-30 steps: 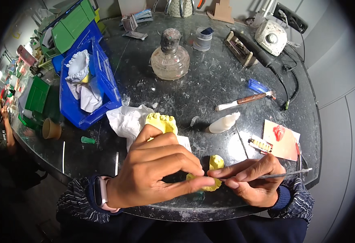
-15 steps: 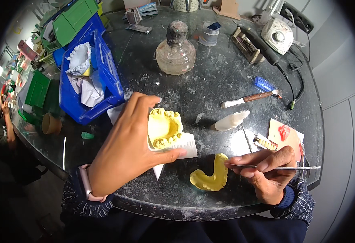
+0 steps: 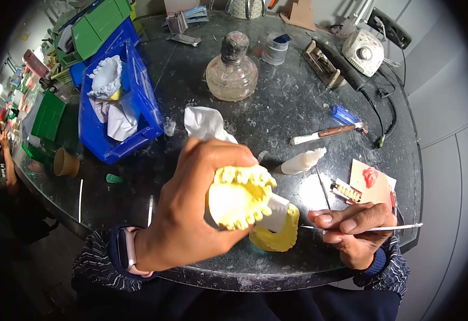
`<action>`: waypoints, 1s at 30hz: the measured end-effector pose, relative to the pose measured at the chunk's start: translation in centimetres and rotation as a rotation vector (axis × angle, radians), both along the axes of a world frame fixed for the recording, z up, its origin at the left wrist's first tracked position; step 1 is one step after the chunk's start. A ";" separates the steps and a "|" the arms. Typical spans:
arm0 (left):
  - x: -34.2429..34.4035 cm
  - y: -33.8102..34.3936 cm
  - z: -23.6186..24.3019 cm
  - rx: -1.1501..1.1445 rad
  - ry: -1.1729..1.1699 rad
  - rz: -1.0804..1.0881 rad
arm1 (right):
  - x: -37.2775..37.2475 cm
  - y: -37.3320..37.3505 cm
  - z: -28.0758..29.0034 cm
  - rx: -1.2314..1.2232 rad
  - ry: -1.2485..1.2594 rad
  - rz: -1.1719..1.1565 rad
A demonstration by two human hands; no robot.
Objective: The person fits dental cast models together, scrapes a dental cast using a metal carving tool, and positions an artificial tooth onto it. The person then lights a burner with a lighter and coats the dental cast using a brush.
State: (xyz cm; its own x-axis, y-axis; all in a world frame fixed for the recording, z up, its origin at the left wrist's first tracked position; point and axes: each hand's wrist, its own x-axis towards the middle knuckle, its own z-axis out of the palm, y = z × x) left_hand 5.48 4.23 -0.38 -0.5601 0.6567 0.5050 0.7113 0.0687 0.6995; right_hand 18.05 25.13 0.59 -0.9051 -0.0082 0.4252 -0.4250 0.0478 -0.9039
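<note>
Two yellow dental casts are in play. My left hand [image 3: 191, 208] is clamped around the upper yellow cast [image 3: 239, 195], lifted off the tabletop [image 3: 276, 107] with its teeth facing the camera. A white card-like piece [image 3: 274, 211] sits against its lower edge. The second yellow cast [image 3: 276, 238] lies on the tabletop just below, partly covered by the first. My right hand [image 3: 354, 230] is closed on a thin metal instrument [image 3: 394, 228], which lies nearly level and points toward the casts.

Risks, as I judge them: the lifted cast is held over the tabletop's near edge, so a loosened grip could drop it onto the lower cast or off the edge, and plaster teeth chip easily. The instrument tip is close to both casts and could scratch them if my right hand drifts inward. The small strip of loose teeth [image 3: 346, 190] beside the pink card [image 3: 373, 182] lies near my right knuckles and could be brushed away.

Hard to read: my left fingers hide the back of the held cast, so I cannot tell how the white piece is attached, if at all. The instrument tip is lost against the casts. Most of the lower cast is hidden. The blue bin [image 3: 137, 91] holds a white cast [image 3: 105, 75] and rags, but its depth is unclear.
</note>
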 end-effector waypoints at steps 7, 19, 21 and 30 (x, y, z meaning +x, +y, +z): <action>1.2 -0.2 0.6 0.010 -0.061 -0.206 | -0.5 -1.7 0.0 -0.046 0.058 0.013; 2.5 0.2 -0.6 0.120 -0.203 -0.241 | -1.3 -3.8 -0.4 0.035 0.198 -0.142; 2.8 0.2 -1.0 0.134 -0.189 -0.198 | -1.4 -3.9 -0.6 0.005 0.229 -0.151; 2.7 0.3 -1.0 0.109 -0.192 -0.203 | -1.4 -3.8 -0.2 0.089 0.213 -0.219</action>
